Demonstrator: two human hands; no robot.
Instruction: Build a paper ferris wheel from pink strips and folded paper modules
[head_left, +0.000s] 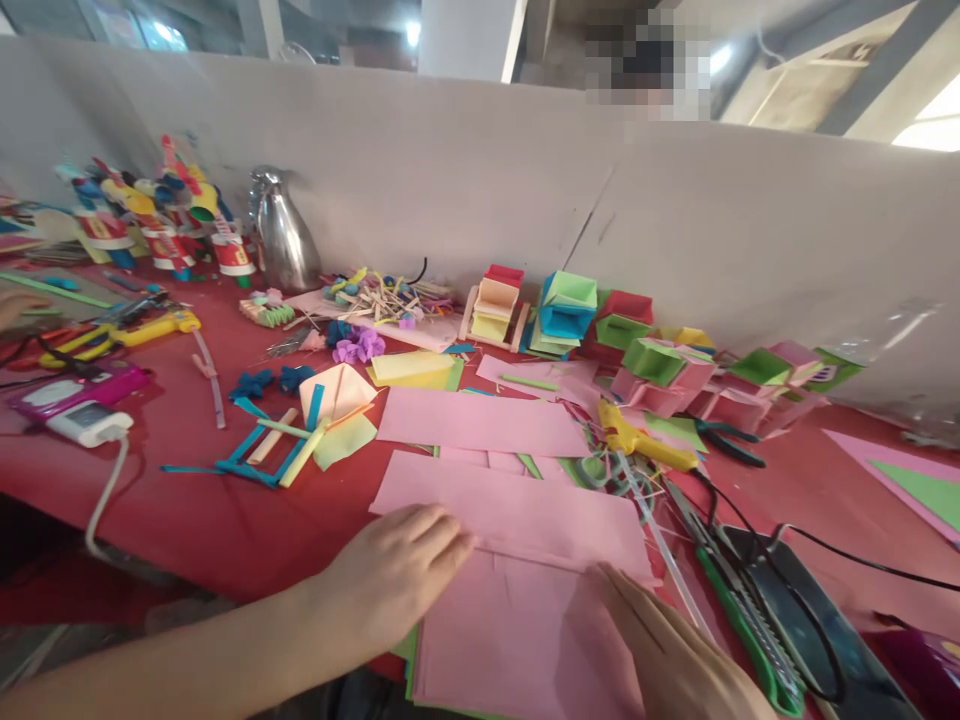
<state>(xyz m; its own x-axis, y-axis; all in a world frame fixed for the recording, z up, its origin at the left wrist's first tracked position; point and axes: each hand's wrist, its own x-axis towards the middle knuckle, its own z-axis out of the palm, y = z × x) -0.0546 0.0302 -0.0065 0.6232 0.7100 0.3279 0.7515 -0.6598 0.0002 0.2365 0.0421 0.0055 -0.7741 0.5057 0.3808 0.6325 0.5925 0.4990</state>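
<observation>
A pink sheet of paper (525, 620) lies over a stack with green sheets showing at its lower left edge. Across its upper part runs a folded-looking strip of pink paper (517, 505). My left hand (401, 575) rests on the left end of the strip's lower edge, fingers together and fairly straight; its thumb is hidden. On the right end of that edge my right hand (667, 645) lies with fingers stretched out, pressing the paper. Another pink strip (480, 420) lies just beyond.
Close to my right hand are a green utility knife (742, 610), a phone (825, 620) and a yellow glue gun (645, 440) with its cord. Coloured paper boxes (570, 305) and a metal jug (281, 230) line the partition. Left stands a blue paper-strip frame (277, 440).
</observation>
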